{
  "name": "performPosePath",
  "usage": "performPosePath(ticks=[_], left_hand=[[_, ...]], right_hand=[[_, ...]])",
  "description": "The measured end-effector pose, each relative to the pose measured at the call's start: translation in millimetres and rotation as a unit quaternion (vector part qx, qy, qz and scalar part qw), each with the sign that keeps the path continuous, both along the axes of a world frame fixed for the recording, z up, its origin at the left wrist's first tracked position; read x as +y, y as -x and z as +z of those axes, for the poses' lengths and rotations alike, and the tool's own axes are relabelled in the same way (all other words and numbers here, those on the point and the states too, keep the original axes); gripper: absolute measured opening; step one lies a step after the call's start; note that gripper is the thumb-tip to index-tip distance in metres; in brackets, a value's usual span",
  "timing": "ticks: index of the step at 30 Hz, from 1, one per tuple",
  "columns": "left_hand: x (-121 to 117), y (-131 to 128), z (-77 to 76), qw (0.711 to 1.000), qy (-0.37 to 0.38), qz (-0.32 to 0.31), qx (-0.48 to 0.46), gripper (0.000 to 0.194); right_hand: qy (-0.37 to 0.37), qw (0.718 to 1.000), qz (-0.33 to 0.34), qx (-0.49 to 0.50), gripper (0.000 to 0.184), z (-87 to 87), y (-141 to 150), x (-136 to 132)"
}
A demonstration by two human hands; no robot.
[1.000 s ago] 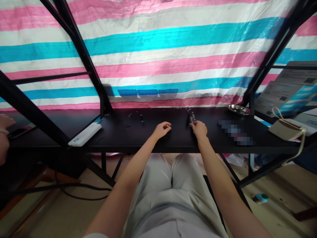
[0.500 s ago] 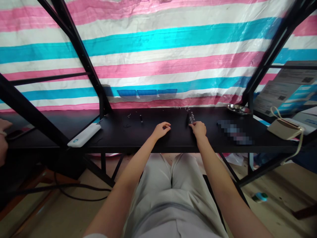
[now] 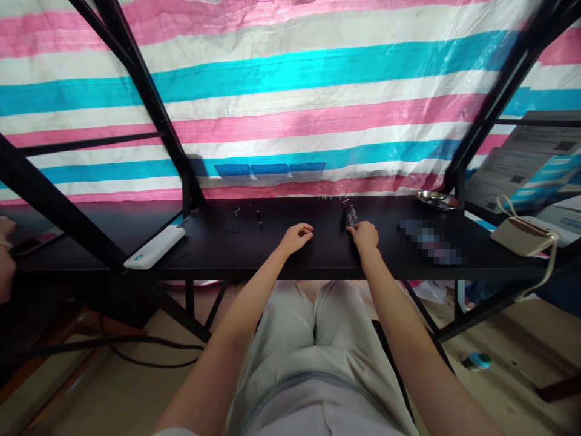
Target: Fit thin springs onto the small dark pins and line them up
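Note:
My right hand (image 3: 365,236) is closed, its thumb and fingertips pinching the near end of a small dark piece with a row of clear, rounded bumps (image 3: 351,215). That piece stands on the black table (image 3: 218,248); its exact kind is too small to make out. To the left, my left hand (image 3: 296,238) rests at the table with loosely bent fingers slightly apart and nothing visible in them. Further left lies a short black stick with a pale end (image 3: 259,217). Thin white bits (image 3: 333,197) are scattered along the table's back edge.
A white oblong case (image 3: 155,247) lies at left, a shiny metal dish (image 3: 437,200) at back right. Right of my hand is a blurred-out flat item (image 3: 430,242). A beige bag (image 3: 521,235) sits far right. Black frame posts rise both sides; another person's hand (image 3: 5,260) shows far left.
Both my hands keep the same place and grip. Only the other person's hand at the far left edge has shifted slightly.

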State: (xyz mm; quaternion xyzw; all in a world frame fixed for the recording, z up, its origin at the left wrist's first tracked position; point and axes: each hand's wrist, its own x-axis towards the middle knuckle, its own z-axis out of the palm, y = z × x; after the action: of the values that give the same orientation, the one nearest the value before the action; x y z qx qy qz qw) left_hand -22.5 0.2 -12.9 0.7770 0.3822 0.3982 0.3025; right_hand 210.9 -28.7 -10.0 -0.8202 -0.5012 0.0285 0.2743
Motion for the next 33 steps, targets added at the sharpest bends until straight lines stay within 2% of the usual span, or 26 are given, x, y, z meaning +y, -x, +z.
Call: performPosePath(ticks=[14,24,33], left_hand=[[0,0,0.8,1.0,0.0,0.002,0.008,0.02],[-1,1,2.1,1.0,-0.004,0.004,0.017,0.019],[-2,0,2.3,1.0,-0.002,0.004,0.016,0.019]], right_hand=[[0.015,1.0,0.001,0.003,0.031,-1.0,-1,-1],[-0.016,1.0,0.008,0.01,0.036,-1.7,2,-4],[-0.031,0.998,-0.009,0.048,0.04,6.0,8,-10]])
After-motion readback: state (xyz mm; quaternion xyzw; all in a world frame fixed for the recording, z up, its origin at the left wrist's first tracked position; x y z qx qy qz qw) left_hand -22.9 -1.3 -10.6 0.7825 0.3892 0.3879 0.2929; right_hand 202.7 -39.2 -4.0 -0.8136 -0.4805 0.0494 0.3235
